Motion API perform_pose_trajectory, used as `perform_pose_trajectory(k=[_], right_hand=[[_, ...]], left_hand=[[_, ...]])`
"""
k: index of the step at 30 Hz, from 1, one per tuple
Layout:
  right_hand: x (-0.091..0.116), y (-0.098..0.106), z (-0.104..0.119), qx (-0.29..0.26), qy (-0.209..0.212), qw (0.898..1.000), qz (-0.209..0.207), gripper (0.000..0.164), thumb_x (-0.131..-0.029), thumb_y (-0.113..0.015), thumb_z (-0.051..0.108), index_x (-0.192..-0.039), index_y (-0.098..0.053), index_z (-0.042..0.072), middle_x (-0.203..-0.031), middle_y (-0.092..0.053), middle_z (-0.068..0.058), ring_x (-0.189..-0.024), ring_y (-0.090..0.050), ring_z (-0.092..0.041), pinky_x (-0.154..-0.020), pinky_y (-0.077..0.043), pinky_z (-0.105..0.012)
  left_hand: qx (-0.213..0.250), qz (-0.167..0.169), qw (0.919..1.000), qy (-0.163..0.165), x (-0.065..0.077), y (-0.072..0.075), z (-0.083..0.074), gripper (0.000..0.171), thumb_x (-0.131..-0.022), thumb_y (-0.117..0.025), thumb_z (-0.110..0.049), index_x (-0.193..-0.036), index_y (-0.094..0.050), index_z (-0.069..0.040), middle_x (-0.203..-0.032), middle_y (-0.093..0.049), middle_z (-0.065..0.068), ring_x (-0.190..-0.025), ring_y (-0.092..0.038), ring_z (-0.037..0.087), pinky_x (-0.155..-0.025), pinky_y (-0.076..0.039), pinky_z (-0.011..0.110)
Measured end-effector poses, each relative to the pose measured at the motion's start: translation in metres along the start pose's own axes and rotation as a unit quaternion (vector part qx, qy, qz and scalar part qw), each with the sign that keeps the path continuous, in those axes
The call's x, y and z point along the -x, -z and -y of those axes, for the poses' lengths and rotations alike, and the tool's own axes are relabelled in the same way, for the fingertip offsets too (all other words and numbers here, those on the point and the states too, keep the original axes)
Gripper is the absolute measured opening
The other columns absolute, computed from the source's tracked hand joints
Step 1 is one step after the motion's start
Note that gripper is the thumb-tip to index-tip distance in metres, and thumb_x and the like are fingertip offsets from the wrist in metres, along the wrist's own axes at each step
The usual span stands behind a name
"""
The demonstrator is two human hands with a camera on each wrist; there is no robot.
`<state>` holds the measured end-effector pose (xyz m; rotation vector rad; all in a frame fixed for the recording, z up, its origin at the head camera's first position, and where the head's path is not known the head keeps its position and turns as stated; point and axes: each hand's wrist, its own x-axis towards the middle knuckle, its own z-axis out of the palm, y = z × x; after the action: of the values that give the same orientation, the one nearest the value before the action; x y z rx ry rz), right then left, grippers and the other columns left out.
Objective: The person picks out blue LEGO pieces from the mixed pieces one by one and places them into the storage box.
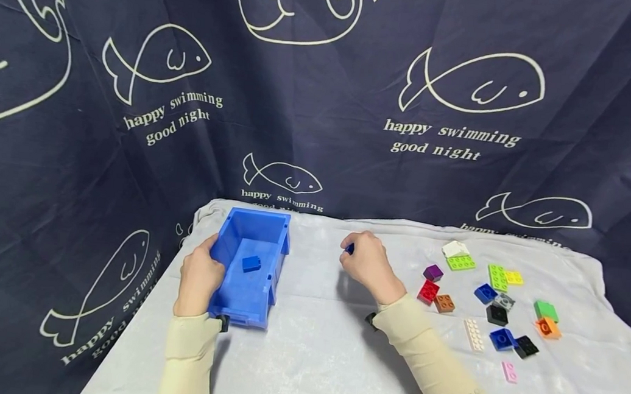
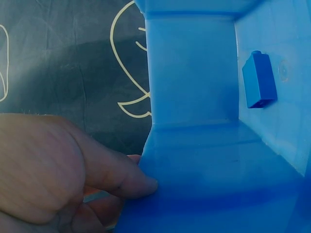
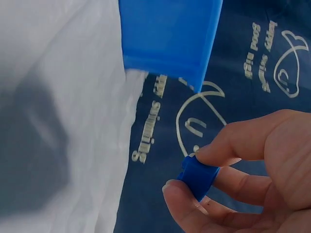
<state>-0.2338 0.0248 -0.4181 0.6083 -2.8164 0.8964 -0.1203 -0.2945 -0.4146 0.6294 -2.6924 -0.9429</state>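
Note:
My left hand [image 1: 200, 276] grips the left wall of a blue plastic bin [image 1: 238, 310]; in the left wrist view its thumb [image 2: 141, 184] lies over the rim with fingers behind. One blue brick [image 1: 251, 264] lies on the bin's floor, seen also in the left wrist view. To the right of the bin, my right hand [image 1: 367, 260] is raised above the cloth. Between thumb and fingers it pinches a small dark blue brick [image 3: 198, 177], plain in the right wrist view and mostly covered by the fingers in the head view.
Scattered bricks cover the right of the white cloth [image 1: 303, 367], among them a red brick [image 1: 428, 292], a purple brick [image 1: 433, 273], a brown brick [image 1: 444, 303], a pink brick [image 1: 509, 372] and an orange brick [image 1: 549, 327]. A dark curtain [image 1: 347, 132] with fish drawings hangs behind.

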Motion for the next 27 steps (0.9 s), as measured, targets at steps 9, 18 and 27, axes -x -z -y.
perform_pose_trajectory(k=[9, 18, 27], right_hand=[[0.007, -0.021, 0.032, -0.001, 0.020, 0.999, 0.034, 0.018, -0.082, -0.068, 0.003, -0.097, -0.078, 0.005, -0.095, -0.067, -0.010, -0.084, -0.061, -0.023, -0.078, -0.054, -0.043], [0.009, -0.029, 0.064, -0.011, 0.060, 0.997, 0.039, 0.016, -0.081, -0.068, 0.003, -0.093, -0.077, 0.007, -0.090, -0.063, -0.005, -0.080, -0.059, -0.018, -0.073, -0.053, -0.036], [0.007, -0.030, 0.096, -0.033, 0.087, 0.994, 0.052, 0.016, -0.082, -0.069, 0.005, -0.096, -0.076, 0.009, -0.094, -0.062, -0.004, -0.082, -0.057, -0.017, -0.072, -0.053, -0.034]], left_hand=[[-0.001, -0.005, 0.9999, -0.010, -0.002, -0.003, 0.000, 0.070, -0.084, -0.043, 0.003, -0.153, -0.048, -0.002, -0.145, -0.054, 0.033, -0.126, -0.056, 0.054, -0.100, -0.045, 0.067], [0.000, -0.017, 0.9996, -0.022, -0.003, -0.002, 0.001, 0.069, -0.083, -0.044, 0.004, -0.151, -0.050, -0.001, -0.142, -0.056, 0.033, -0.124, -0.057, 0.056, -0.099, -0.046, 0.067], [0.000, -0.018, 0.9996, -0.020, -0.002, -0.003, 0.002, 0.068, -0.083, -0.044, 0.004, -0.150, -0.051, 0.000, -0.143, -0.055, 0.033, -0.125, -0.057, 0.055, -0.099, -0.046, 0.067]])
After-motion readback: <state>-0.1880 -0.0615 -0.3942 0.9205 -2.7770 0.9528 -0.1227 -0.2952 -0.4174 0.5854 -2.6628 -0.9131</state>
